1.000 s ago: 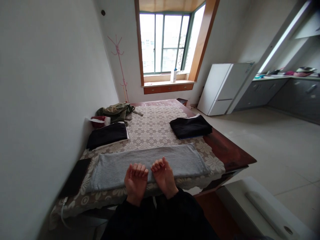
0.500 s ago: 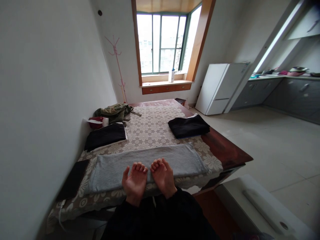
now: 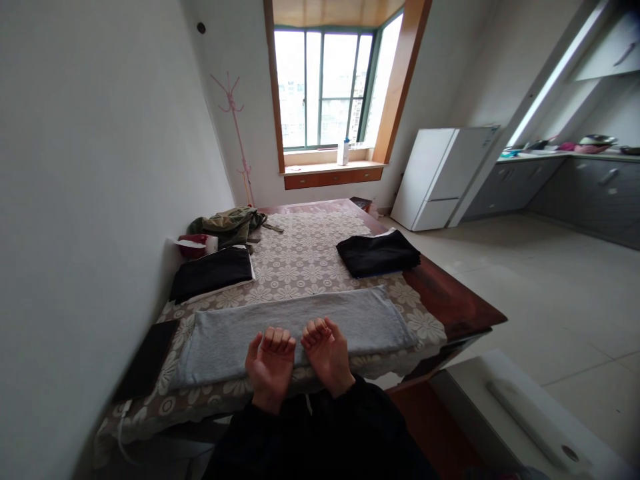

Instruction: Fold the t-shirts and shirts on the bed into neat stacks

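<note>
Both palms are turned up in front of my body, and neither holds anything. The fingers of my left hand (image 3: 271,363) are half curled over an open palm, with the thumb out to the side. My right hand (image 3: 327,353) mirrors it a short way to the right, its palm visible and thumb apart. Beneath and just beyond the hands, a grey folded cloth (image 3: 225,343) lies flat across the near side of the table. Whether the hands touch it I cannot tell.
A patterned tablecloth (image 3: 295,250) covers much of the wooden table (image 3: 460,300). On it lie black folded clothes at left (image 3: 213,272) and right (image 3: 377,253), a camouflage bag (image 3: 227,223) and a dark flat tablet-like thing (image 3: 147,360). A white bench-like unit (image 3: 500,380) stands lower right.
The fingers of both hands have curled inward slightly more. The hands stay in nearly the same place, and the cloth has not moved.
</note>
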### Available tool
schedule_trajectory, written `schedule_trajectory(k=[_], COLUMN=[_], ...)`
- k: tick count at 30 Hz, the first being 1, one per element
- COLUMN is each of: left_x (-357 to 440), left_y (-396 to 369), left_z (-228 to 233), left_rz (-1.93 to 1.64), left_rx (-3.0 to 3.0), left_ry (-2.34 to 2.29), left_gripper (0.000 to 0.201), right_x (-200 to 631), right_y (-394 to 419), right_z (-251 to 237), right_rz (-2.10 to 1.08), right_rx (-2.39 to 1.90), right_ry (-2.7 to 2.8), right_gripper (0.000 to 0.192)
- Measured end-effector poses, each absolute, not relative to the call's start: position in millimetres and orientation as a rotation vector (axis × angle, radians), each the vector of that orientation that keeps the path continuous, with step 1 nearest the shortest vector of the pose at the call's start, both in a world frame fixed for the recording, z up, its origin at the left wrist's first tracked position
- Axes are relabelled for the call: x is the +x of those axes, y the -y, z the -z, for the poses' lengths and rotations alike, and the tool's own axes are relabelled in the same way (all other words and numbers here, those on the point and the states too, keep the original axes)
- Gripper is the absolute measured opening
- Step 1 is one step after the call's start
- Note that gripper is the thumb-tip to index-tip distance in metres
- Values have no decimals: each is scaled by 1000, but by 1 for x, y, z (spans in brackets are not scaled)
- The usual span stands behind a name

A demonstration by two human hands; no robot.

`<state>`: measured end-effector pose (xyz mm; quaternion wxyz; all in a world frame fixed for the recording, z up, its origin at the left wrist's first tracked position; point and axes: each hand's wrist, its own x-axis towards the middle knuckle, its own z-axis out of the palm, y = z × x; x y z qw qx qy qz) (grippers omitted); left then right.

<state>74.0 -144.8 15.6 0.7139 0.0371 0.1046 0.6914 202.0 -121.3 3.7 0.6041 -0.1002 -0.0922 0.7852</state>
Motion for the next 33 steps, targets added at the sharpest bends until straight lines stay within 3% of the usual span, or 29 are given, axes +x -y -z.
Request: schedule_trajectory(k=[12,20,26,33], left_x=[71,74,74,74], left_y=[146,141,140,140], left_z=[-11,-14,-13,-15], left_rz=[-1565,-1498,-1498,-1502], left_rx=[91,105,79,80], left_ry=[-292,-267,-299,-260], left_gripper=[51,26,26,33], right_x=[206,205,204,205], right_y=[121,122,121,121], right_z=[0,-5,-5,-5], right_rz=[-1877,-1887,-1848,-1882], right_rx=[-194,-231,-308,-248], right_ry=[251,250,264,264], right_gripper=[60,45,37,44])
